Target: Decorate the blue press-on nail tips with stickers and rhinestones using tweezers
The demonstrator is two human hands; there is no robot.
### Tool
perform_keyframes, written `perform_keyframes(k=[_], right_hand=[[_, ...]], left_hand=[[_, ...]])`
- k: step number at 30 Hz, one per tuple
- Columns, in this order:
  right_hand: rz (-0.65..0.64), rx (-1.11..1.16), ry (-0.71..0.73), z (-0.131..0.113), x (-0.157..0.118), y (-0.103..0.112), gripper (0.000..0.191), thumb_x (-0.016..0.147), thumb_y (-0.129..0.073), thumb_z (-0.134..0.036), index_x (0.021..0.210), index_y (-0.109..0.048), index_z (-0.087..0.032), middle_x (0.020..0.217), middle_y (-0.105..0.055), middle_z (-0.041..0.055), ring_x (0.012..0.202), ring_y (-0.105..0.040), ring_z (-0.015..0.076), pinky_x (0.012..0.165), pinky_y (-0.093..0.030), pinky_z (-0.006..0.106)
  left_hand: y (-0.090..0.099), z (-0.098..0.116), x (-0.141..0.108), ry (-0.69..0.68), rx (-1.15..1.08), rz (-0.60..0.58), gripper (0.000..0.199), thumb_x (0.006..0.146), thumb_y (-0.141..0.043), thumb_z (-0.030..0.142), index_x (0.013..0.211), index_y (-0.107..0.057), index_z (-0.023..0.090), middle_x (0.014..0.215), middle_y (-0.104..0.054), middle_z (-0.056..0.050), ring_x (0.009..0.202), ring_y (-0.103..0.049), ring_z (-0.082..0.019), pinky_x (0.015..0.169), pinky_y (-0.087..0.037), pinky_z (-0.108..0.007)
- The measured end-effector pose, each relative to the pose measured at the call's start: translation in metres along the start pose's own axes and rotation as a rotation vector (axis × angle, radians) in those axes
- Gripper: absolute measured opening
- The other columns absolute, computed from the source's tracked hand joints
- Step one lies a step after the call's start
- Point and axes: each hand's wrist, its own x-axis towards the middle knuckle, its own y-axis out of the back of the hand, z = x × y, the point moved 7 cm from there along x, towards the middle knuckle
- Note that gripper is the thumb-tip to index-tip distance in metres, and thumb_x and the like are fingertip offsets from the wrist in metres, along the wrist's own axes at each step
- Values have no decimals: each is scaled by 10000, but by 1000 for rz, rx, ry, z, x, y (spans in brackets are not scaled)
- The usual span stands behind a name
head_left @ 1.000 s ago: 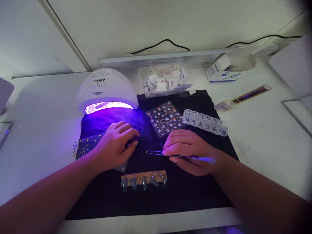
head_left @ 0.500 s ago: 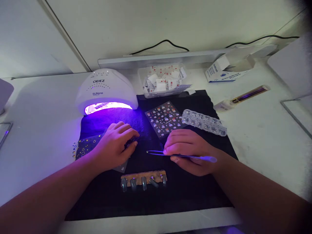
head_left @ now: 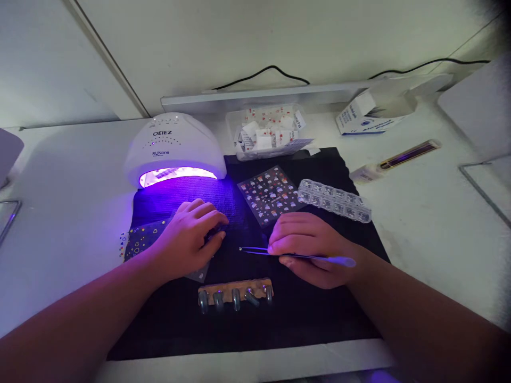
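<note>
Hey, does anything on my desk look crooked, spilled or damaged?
One thing looks askew: on the flat brown strip with five glossy grey-green nail tips, the fourth tip from the left slants off to the right, while the other four point roughly straight toward you. I can't see any spill or damage.

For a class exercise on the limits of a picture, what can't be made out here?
All in the head view:
Under the left hand: hidden by it.
Speck at the tweezers: too small.
Contents of the clear case: too small.
Inside the lamp: lost in glare.
White panel: cut off by right edge.
</note>
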Motion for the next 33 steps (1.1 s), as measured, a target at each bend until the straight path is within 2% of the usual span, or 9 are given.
perform_keyframes(k=[18, 33], right_hand=[[47, 34, -9, -1, 1, 5, 97, 856, -528, -143, 892, -616, -164, 768, -687, 47, 723, -629, 134, 727, -518, 302], [-3, 33, -17, 1, 2, -1, 78, 848, -562, -139, 876, -634, -134, 782, -690, 54, 741, -620, 131, 720, -495, 292]], left_hand=[[-1, 0, 1, -3, 3, -3, 129, 892, -515, 211, 978, -600, 169, 923, -637, -53, 873, -515, -223, 788, -407, -416], [-2, 0, 0, -5, 21, -7, 129, 893, -517, 216, 983, -598, 172, 925, -636, -47, 885, -517, -226, 787, -404, -417]])
